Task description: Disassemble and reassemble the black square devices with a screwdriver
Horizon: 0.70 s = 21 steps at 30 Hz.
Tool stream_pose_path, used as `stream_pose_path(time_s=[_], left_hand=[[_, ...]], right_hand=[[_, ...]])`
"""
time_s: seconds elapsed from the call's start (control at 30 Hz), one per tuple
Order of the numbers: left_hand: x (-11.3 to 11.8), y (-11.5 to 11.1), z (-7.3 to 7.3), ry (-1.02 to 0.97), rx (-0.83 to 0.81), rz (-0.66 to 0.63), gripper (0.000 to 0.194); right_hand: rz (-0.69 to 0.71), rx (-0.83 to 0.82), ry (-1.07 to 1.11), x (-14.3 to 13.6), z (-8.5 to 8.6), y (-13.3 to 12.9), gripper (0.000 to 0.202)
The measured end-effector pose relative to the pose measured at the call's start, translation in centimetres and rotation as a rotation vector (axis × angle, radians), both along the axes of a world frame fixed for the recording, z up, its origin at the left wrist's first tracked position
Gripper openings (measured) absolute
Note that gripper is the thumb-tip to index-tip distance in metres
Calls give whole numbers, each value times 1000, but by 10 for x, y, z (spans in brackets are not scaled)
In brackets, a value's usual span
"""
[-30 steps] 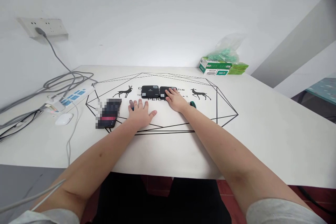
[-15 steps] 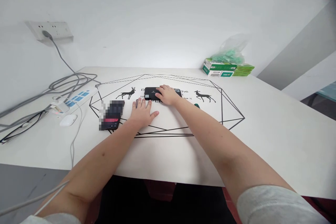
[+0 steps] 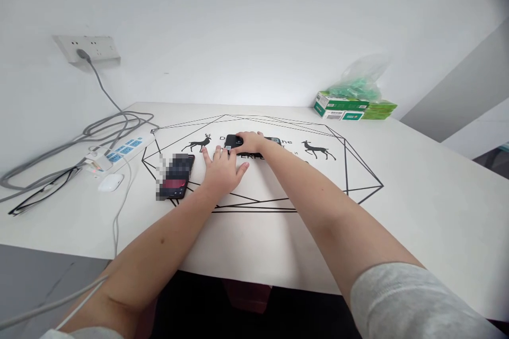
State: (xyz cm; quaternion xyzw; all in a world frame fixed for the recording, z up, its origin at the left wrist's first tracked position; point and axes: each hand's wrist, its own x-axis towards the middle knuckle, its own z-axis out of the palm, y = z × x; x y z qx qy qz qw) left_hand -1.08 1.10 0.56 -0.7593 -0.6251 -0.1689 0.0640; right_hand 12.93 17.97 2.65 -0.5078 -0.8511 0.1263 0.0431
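A flat black box-like object (image 3: 233, 141) lies on the printed mat near the middle of the white table. My right hand (image 3: 250, 143) reaches over it, its fingers bent around it, and hides much of its surface. My left hand (image 3: 222, 170) lies palm down with spread fingers just in front of the black object, holding nothing. To the left of that hand rests a phone (image 3: 178, 180), partly pixelated. A small part of a dark greenish item (image 3: 273, 140) shows beyond my right wrist.
On the left are a power strip (image 3: 129, 149), looped grey cables (image 3: 103, 126), a white mouse-like object (image 3: 111, 183) and glasses (image 3: 43, 190). Green and white boxes (image 3: 342, 106) under a plastic bag (image 3: 360, 82) stand at the back right. A thin white cable runs over my left forearm.
The view has shifted slightly, moving the scene right. My right hand has changed from lying on the black object to curling around it, and my left hand is closer to it.
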Motion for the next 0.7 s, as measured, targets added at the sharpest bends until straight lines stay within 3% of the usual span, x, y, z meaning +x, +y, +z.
stream_pose_path(time_s=[0.2, 0.4, 0.57, 0.7], left_hand=[[-6, 5, 6, -103, 82, -3, 54], [-12, 5, 13, -235, 251, -96, 49], [-12, 2, 15, -412, 389, -294, 39], [-11, 2, 14, -496, 427, -319, 38]], right_hand=[[8, 77, -17, 3, -2, -35, 84], [83, 167, 57, 15, -8, -103, 75], [58, 121, 101, 37, -4, -161, 93], [116, 39, 39, 51, 7, -184, 111]])
